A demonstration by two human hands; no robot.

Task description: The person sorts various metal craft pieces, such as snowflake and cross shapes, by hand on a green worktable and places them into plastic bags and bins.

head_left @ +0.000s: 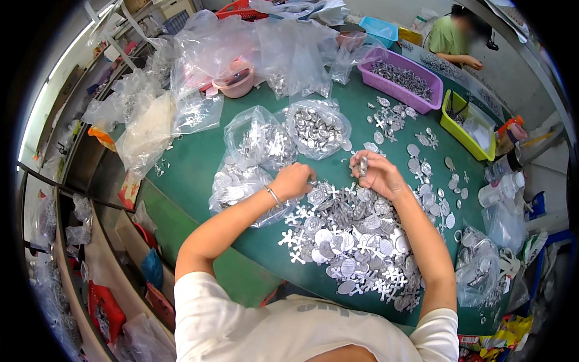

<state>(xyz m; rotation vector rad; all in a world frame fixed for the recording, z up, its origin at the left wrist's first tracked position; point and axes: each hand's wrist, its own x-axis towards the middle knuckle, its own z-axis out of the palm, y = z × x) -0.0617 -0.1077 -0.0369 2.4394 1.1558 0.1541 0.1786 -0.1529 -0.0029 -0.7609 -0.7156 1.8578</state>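
My right hand (pixel 382 175) is raised over the far edge of a pile of silver oval medals and crosses (pixel 356 241), its fingers closed round a few small silver metal pieces (pixel 362 166). Their exact shape is too small to tell. My left hand (pixel 292 181), with a bangle at the wrist, is at the pile's far left edge. Its fingers are curled together, and whatever they hold is hidden. Just beyond it stand open clear bags of silver crosses (pixel 268 143) and oval medals (pixel 318 130). Another bag of medals (pixel 232 184) lies beside my left forearm.
A purple bin of metal parts (pixel 422 102) and a yellow-green basket (pixel 491 151) stand far right. Loose medals (pixel 427 196) are scattered right of my right hand. Plastic bags (pixel 211 48) and a pink bowl (pixel 238 90) crowd the back. Another person (pixel 449 39) sits far right.
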